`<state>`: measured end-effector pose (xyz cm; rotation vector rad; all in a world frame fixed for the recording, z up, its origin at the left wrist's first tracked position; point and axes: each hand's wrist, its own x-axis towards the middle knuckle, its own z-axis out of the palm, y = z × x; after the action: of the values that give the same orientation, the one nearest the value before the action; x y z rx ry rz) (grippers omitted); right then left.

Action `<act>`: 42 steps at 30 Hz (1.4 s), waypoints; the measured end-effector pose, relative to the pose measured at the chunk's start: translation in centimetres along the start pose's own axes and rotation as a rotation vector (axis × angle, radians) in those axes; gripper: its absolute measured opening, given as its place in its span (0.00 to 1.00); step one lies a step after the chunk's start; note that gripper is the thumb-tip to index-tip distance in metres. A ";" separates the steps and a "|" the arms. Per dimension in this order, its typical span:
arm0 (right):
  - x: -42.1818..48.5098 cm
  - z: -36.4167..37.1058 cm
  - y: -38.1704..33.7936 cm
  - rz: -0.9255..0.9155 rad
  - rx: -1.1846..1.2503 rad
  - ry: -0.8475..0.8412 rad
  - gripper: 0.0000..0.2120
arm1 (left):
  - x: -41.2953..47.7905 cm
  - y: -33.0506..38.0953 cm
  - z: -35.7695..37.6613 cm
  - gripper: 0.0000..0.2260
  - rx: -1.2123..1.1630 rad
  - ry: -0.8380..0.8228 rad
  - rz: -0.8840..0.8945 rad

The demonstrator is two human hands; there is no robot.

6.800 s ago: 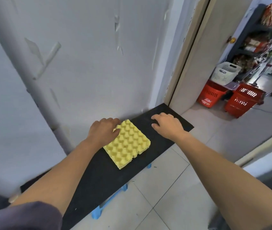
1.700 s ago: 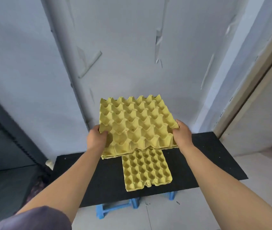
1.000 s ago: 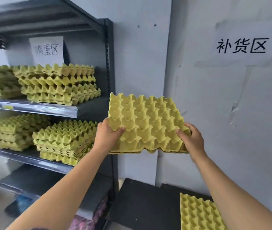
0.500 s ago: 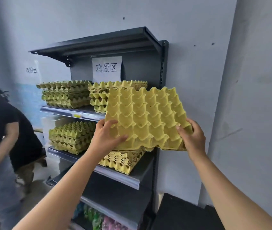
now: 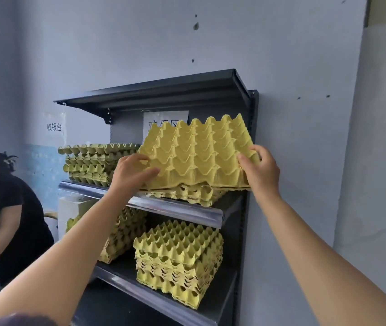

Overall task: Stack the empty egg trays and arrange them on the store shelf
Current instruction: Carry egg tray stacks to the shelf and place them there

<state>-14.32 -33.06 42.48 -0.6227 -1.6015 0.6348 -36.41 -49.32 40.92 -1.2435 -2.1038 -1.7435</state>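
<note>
Placement step: my left grip (image 5: 133, 171) and right grip (image 5: 260, 171) pinch opposite edges of the yellow moulded-pulp egg trays (image 5: 196, 151), tilted over the low yellow tray pile (image 5: 188, 193) on the dark metal shelf (image 5: 182, 209). I judge: level them, align cups, lower evenly, then release.

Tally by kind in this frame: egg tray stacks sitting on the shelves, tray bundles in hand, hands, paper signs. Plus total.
Egg tray stacks on shelves: 4 (upper left stack, upper right stack, lower left stack, lower right stack)
Held tray bundle: 1
Hands: 2 (left hand, right hand)
Paper sign: 1
Total: 8
</note>
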 end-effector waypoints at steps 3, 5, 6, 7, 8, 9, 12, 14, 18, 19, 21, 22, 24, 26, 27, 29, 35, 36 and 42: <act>4.2 2.3 -0.8 -0.044 0.003 -0.012 0.19 | 4.8 -0.5 0.1 0.24 -0.057 0.065 -0.031; 6.2 3.7 -1.0 -0.059 0.012 -0.029 0.19 | 7.5 -0.8 0.4 0.20 -0.084 0.107 -0.034; 7.1 4.6 -0.9 -0.061 0.023 -0.040 0.19 | 8.9 -1.0 0.6 0.18 -0.094 0.133 -0.033; 7.9 5.4 -0.9 -0.061 0.036 -0.046 0.19 | 10.3 -1.4 0.8 0.17 -0.095 0.159 -0.028; 8.6 6.3 -0.8 -0.058 0.049 -0.046 0.19 | 11.6 -1.7 1.1 0.17 -0.100 0.181 -0.022; 9.2 7.0 -0.7 -0.054 0.063 -0.043 0.20 | 12.7 -1.9 1.4 0.16 -0.105 0.198 -0.014; 10.6 9.1 -0.2 -0.042 0.103 -0.044 0.21 | 15.9 -3.0 2.2 0.17 -0.130 0.220 -0.001; 11.7 10.5 0.3 -0.040 0.107 -0.043 0.22 | 18.3 -3.9 2.8 0.18 -0.140 0.210 0.021; 13.4 13.5 1.7 -0.027 0.077 0.018 0.22 | 23.0 -6.0 4.2 0.18 -0.153 0.156 0.052; 13.8 14.2 1.9 -0.026 0.066 0.035 0.22 | 24.1 -6.3 4.6 0.18 -0.145 0.149 0.058; 14.4 15.7 2.3 -0.024 0.022 0.063 0.21 | 25.9 -7.1 5.0 0.18 -0.132 0.132 0.067; 14.7 16.3 2.4 -0.018 -0.009 0.075 0.21 | 26.8 -7.5 5.2 0.19 -0.130 0.116 0.070; 15.3 17.5 2.8 0.008 -0.098 0.096 0.21 | 28.1 -8.6 5.7 0.18 -0.116 0.053 0.059; 15.6 18.3 3.3 0.064 -0.194 0.101 0.20 | 28.9 -9.8 6.4 0.18 -0.075 -0.029 0.038; 15.6 18.6 3.6 0.097 -0.234 0.095 0.20 | 29.1 -10.6 6.7 0.19 -0.045 -0.065 0.030; 15.3 19.2 4.3 0.146 -0.312 0.069 0.20 | 29.2 -11.8 7.1 0.25 0.011 -0.104 0.037; 14.5 19.7 5.1 0.134 -0.350 0.103 0.18 | 28.9 -12.6 7.4 0.24 0.120 -0.049 0.068; 14.4 19.8 5.2 0.132 -0.337 0.110 0.18 | 28.9 -12.5 7.5 0.20 0.136 -0.039 0.083; 14.0 20.1 5.2 0.134 -0.304 0.147 0.18 | 28.7 -12.4 7.4 0.16 0.103 -0.034 0.124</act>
<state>-35.69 -20.52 46.34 -0.9858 -1.5383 0.4337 -60.39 -28.44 45.74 -1.3521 -2.0578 -1.5531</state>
